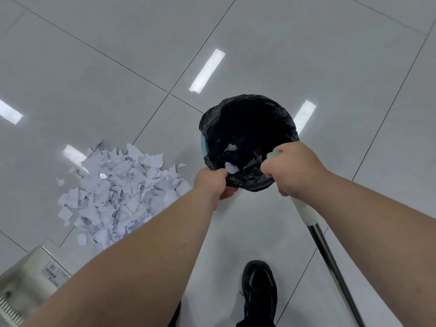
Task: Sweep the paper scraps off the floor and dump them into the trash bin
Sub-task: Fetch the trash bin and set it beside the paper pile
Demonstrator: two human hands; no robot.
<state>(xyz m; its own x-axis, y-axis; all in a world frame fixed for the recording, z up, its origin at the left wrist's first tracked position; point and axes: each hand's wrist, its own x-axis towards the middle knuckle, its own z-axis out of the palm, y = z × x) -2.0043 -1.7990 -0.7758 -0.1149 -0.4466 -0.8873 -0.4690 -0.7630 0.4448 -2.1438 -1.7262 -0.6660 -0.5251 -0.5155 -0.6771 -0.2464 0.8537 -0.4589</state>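
Observation:
A heap of white paper scraps (118, 194) lies on the grey tiled floor at the left. A round trash bin (247, 128) lined with a black bag stands in the middle, with a few scraps (232, 167) inside near its front rim. My left hand (212, 182) grips the front edge of the black bag. My right hand (291, 167) holds the green-topped white grip of a broom handle (304, 211), whose metal shaft runs down to the lower right. The broom head is out of view.
A grey dustpan (30, 277) with a comb edge sits at the lower left, near the scrap heap. My black shoe (259, 291) stands below the bin. Bright ceiling-light reflections streak the glossy floor tiles (330, 55).

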